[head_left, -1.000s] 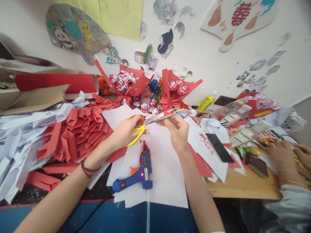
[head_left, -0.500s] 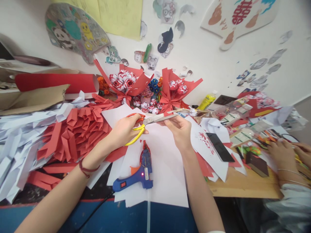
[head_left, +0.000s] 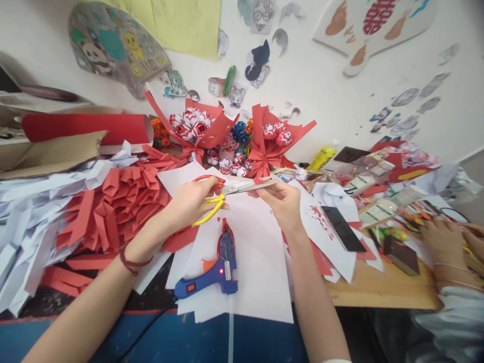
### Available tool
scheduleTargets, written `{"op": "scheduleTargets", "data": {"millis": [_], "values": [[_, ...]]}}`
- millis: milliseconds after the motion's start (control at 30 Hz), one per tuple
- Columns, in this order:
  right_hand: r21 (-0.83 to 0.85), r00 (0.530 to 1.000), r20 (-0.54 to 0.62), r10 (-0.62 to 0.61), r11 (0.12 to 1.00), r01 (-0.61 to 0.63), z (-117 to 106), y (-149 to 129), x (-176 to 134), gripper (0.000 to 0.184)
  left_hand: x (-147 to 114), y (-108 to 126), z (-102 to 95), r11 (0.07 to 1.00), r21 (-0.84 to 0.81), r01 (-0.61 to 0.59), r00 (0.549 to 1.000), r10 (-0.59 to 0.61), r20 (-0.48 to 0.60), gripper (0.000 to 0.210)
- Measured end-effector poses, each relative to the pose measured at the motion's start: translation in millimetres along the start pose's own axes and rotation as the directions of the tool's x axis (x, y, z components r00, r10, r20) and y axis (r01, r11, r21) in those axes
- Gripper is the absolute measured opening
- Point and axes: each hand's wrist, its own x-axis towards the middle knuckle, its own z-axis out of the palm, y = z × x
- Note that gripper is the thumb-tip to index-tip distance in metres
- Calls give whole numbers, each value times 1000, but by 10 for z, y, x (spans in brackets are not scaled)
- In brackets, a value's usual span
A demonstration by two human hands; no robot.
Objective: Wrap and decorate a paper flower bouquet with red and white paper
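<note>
My left hand point(head_left: 194, 198) is closed round the handles of a pair of scissors point(head_left: 231, 189), one handle red and the other yellow. The blades point right and lie close together, nearly level, in front of my right hand point(head_left: 283, 201). That hand's fingers are pinched at the blade tips on a small piece of red paper point(head_left: 260, 180), mostly hidden by blades and fingers. Below both hands, a blue glue gun point(head_left: 221, 267) with a lit red light lies on white paper sheets point(head_left: 260, 282).
Folded red paper strips point(head_left: 124, 201) and white ones point(head_left: 34, 217) are heaped at left. Behind stand red-wrapped paper-flower bouquets point(head_left: 194, 126). At right are a black phone point(head_left: 342, 229), a yellow bottle point(head_left: 323, 156), and a co-worker's hands point(head_left: 444, 239). A cord trails from the glue gun.
The scissor blades have come slightly closer together, with the yellow handle a little higher. Both hands stay almost in the same place.
</note>
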Motion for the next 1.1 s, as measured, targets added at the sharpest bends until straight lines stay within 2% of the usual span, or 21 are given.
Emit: {"op": "scheduleTargets", "data": {"millis": [167,567,767,933,1100], "values": [[-5,1000,-2,29,1000,-29,-19,-17,2,17,-2,-31,-5,999,33,-40,999,40,-2,36],[-41,994,-18,108,993,-108,-52,19,13,15,3,-127,-16,993,110,-42,999,40,15,54],[-96,992,-4,126,987,-125,-47,30,6,13,10,-153,-58,984,176,-31,999,33,-7,51],[-69,992,9,126,990,-125,-37,24,10,13,10,-171,-84,978,205,-36,999,37,1,50],[-96,990,15,143,985,-141,-44,51,22,19,13,-195,-49,978,207,-28,1000,29,0,51]]}}
